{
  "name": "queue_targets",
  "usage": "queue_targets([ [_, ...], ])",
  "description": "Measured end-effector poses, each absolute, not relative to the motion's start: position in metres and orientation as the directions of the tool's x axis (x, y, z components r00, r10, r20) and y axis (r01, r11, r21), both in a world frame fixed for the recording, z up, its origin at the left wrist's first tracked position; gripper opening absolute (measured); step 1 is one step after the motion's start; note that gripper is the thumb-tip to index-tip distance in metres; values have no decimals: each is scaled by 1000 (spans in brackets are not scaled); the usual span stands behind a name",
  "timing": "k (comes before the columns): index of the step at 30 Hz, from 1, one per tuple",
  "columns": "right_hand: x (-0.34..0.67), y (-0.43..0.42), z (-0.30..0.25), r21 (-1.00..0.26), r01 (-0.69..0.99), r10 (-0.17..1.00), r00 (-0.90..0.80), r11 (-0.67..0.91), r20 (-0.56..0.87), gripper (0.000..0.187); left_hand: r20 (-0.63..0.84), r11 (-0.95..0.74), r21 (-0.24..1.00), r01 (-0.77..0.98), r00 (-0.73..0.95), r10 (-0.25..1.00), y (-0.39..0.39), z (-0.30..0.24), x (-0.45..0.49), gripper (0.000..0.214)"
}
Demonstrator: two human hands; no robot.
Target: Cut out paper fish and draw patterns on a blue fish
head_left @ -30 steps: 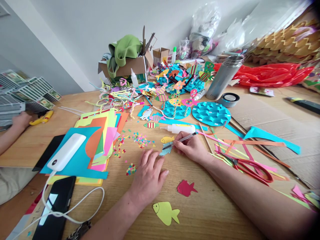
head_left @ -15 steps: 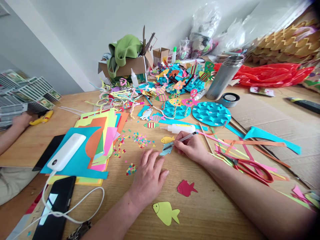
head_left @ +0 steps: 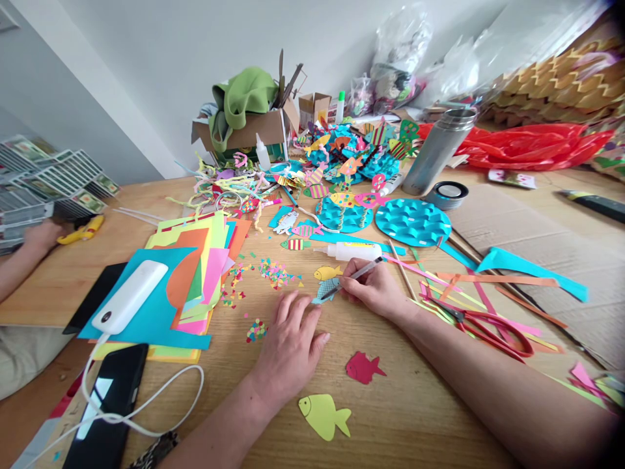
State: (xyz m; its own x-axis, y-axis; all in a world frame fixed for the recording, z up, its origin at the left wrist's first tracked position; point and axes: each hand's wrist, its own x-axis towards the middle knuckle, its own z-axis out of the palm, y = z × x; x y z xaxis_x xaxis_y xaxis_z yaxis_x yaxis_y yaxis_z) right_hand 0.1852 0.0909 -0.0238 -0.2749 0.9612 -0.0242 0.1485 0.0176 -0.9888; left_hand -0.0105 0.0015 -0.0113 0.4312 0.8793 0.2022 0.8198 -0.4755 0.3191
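Note:
A pen (head_left: 364, 269) is gripped in my right hand (head_left: 374, 290), its tip down on the tail end of a small blue paper fish (head_left: 327, 287) marked with scale lines. Just above it lies a yellow paper fish (head_left: 326, 273). My left hand (head_left: 289, 337) rests flat on the table with fingers spread, its fingertips close to the blue fish's tail. Nearer to me lie a red paper fish (head_left: 365, 368) and a lime paper fish (head_left: 324, 417). Behind my right hand a white glue bottle (head_left: 356, 251) lies on its side.
Red-handled scissors (head_left: 498, 332) lie among paper strips beside my right forearm. Left are stacked coloured papers (head_left: 205, 260), a power bank (head_left: 131, 296) and a phone (head_left: 107, 404). A steel flask (head_left: 437, 153) stands behind. At far left another person's hand (head_left: 43, 236) is near a yellow tool (head_left: 82, 230).
The pen tip has shifted slightly down and left on the blue fish, toward its tail. My left hand stays where it was.

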Motion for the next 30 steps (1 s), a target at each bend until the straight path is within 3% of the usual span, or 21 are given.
queue_targets([
  [22,186,91,-21,-989,145,961,-274,11,-29,15,199,-477,319,819,434,879,1,-12,-11,30],
  [30,184,83,-18,-983,86,986,1,165,166,26,212,-482,328,812,434,875,1,-11,-11,30],
])
